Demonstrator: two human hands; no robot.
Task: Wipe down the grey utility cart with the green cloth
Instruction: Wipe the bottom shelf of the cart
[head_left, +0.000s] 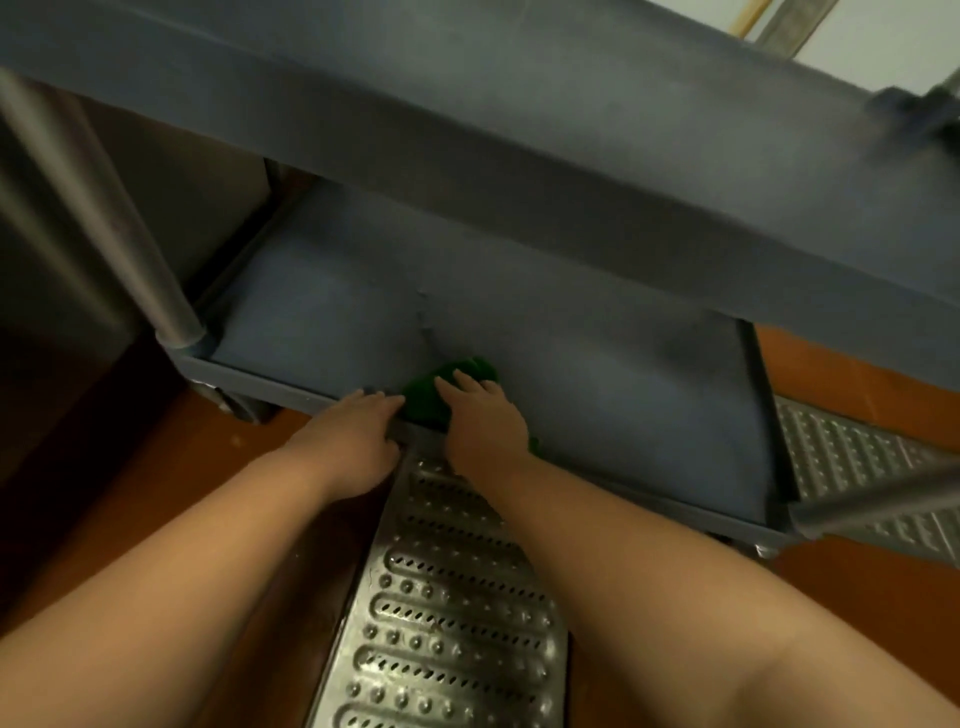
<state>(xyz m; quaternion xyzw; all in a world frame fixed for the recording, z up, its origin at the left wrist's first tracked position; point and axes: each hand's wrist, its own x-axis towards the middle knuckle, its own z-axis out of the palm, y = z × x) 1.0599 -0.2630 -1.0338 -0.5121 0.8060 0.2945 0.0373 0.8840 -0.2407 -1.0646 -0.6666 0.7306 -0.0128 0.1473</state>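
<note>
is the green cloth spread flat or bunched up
Bunched up: the green cloth shows as a crumpled clump under the right hand on the cart's bottom shelf.

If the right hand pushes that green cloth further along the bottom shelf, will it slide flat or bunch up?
Probably bunches: the green cloth already lies crumpled under the right hand, so it looks soft and floppy. It likely glides easily on the smooth lower shelf. The raised front lip beside the left hand may catch it.

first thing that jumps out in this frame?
The green cloth stands out, bunched at the near edge of the grey cart's bottom shelf, with the right hand pressing on it. The left hand rests on the shelf's front rim beside it. Below the arms, a perforated metal drain grate runs across the orange floor.
</note>
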